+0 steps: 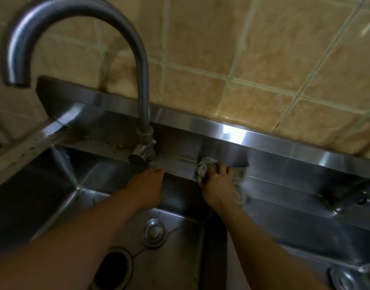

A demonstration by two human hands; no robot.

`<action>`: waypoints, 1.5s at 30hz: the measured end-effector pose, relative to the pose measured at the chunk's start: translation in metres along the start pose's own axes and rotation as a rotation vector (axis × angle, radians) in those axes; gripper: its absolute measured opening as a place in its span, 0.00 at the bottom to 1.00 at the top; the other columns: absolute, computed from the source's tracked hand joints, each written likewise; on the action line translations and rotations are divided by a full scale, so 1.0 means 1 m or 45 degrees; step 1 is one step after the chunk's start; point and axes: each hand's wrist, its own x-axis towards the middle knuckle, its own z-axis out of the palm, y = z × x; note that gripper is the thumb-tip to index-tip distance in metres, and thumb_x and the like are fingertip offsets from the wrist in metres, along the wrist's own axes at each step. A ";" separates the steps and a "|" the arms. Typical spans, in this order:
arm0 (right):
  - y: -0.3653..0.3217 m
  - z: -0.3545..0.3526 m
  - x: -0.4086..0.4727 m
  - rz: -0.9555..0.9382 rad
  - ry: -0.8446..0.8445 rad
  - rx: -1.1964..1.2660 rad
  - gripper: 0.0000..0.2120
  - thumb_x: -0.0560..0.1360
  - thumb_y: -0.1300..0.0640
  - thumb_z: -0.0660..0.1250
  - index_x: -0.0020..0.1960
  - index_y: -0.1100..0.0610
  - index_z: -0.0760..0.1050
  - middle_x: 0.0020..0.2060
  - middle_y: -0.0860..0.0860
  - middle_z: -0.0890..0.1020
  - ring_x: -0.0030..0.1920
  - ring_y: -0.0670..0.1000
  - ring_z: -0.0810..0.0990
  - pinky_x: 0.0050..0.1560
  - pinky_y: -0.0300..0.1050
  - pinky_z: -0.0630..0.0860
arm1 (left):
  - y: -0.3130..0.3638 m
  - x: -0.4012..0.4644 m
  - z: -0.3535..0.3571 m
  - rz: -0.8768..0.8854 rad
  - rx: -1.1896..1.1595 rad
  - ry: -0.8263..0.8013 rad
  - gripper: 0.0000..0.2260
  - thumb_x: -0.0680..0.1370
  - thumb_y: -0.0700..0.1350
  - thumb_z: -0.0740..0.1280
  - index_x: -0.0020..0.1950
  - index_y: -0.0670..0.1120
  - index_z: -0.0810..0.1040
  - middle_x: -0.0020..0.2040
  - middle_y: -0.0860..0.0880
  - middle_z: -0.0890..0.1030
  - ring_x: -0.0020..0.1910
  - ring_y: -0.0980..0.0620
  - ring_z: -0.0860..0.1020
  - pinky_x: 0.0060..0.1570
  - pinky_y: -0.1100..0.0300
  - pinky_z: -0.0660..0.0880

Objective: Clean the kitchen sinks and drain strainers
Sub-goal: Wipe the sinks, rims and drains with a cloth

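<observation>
The double sink (pixel 54 185) is stainless steel; its long axis runs from the left of the view to the right, parallel to the tiled wall (pixel 242 49), and appears tilted down to the right in the wide-angle view; the left basin sits below the tap, the right basin (pixel 295 227) beyond a narrow divider (pixel 215 248). The back ledge (pixel 284 170) runs along the wall under a raised steel backsplash (pixel 232 130); brown stains and specks mark the ledge left of the tap base.

The cloth (pixel 203 169) is grey and crumpled; it lies on the back ledge just right of the tap base. The right hand (pixel 218 185) holds it, fingers curled over the bundle and pressing it against the ledge; a loose fold hangs past the hand on the right. The left hand (pixel 147 186) reaches to the tap valve (pixel 143 153); its fingertips touch the underside of the valve; whether the fingers curl round it cannot be determined, the view being blurred there.

In the left basin floor, a round strainer plug (pixel 154 231) lies beside the open drain hole (pixel 115 266); a second drain fitting (pixel 345 279) shows in the right basin. The tap (pixel 138 59) rises from the ledge as a gooseneck; its spout opening points down at the far left.
</observation>
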 end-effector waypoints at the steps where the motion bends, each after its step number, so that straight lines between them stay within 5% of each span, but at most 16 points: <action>1: -0.010 0.003 0.003 -0.050 -0.005 -0.021 0.28 0.76 0.52 0.62 0.74 0.55 0.60 0.71 0.56 0.61 0.68 0.62 0.60 0.67 0.53 0.64 | -0.003 -0.003 0.000 0.012 -0.045 0.010 0.27 0.76 0.44 0.68 0.73 0.43 0.62 0.73 0.44 0.63 0.71 0.46 0.65 0.69 0.52 0.63; 13: -0.108 0.023 0.028 -0.321 -0.026 0.005 0.29 0.78 0.47 0.59 0.75 0.53 0.55 0.72 0.58 0.56 0.72 0.62 0.54 0.67 0.57 0.64 | -0.038 -0.021 -0.009 -0.069 -0.047 0.077 0.23 0.74 0.45 0.68 0.68 0.47 0.68 0.66 0.46 0.72 0.64 0.46 0.72 0.62 0.53 0.71; 19: -0.062 0.008 0.020 -0.337 -0.052 -0.037 0.27 0.78 0.48 0.61 0.74 0.51 0.58 0.72 0.54 0.58 0.71 0.59 0.58 0.66 0.55 0.66 | -0.009 -0.013 -0.006 0.006 -0.126 0.046 0.21 0.76 0.47 0.68 0.67 0.47 0.69 0.65 0.46 0.72 0.62 0.46 0.73 0.62 0.50 0.71; 26: 0.069 -0.027 -0.013 -0.006 -0.101 -0.007 0.27 0.78 0.46 0.61 0.74 0.51 0.61 0.72 0.55 0.59 0.69 0.59 0.62 0.66 0.52 0.66 | 0.033 0.022 0.016 0.097 0.076 -0.009 0.35 0.75 0.50 0.68 0.77 0.49 0.54 0.78 0.49 0.51 0.76 0.47 0.54 0.74 0.45 0.53; 32: 0.065 -0.018 -0.022 0.269 -0.099 -0.053 0.29 0.77 0.44 0.61 0.74 0.51 0.60 0.74 0.57 0.55 0.73 0.62 0.53 0.69 0.59 0.63 | 0.055 0.034 0.027 0.095 0.154 -0.044 0.33 0.75 0.51 0.67 0.77 0.53 0.56 0.78 0.53 0.54 0.76 0.49 0.54 0.73 0.42 0.51; 36: 0.028 -0.004 -0.015 0.041 -0.100 0.093 0.31 0.77 0.45 0.60 0.76 0.49 0.54 0.75 0.57 0.51 0.75 0.62 0.49 0.71 0.61 0.55 | 0.062 0.033 0.023 0.039 0.166 -0.046 0.29 0.73 0.51 0.67 0.73 0.55 0.62 0.76 0.51 0.61 0.74 0.47 0.61 0.70 0.45 0.56; 40: 0.066 -0.006 -0.016 -0.013 -0.053 0.173 0.26 0.79 0.43 0.56 0.75 0.47 0.59 0.74 0.53 0.56 0.73 0.58 0.58 0.71 0.55 0.60 | 0.073 0.036 0.021 -0.076 0.291 0.011 0.22 0.74 0.50 0.65 0.69 0.54 0.69 0.69 0.49 0.72 0.67 0.46 0.71 0.65 0.49 0.64; 43: 0.124 -0.015 -0.031 0.162 0.043 0.307 0.23 0.79 0.48 0.60 0.72 0.53 0.65 0.72 0.55 0.62 0.69 0.58 0.65 0.68 0.45 0.64 | 0.088 0.041 0.016 -0.154 0.388 -0.009 0.18 0.75 0.49 0.64 0.65 0.52 0.73 0.67 0.48 0.74 0.66 0.46 0.71 0.67 0.45 0.61; 45: 0.168 -0.026 -0.042 0.229 0.040 0.209 0.23 0.79 0.51 0.61 0.72 0.54 0.65 0.72 0.57 0.60 0.69 0.59 0.64 0.69 0.47 0.63 | 0.103 0.045 0.017 -0.169 0.456 0.011 0.17 0.74 0.51 0.64 0.62 0.51 0.75 0.65 0.47 0.75 0.66 0.45 0.71 0.68 0.43 0.59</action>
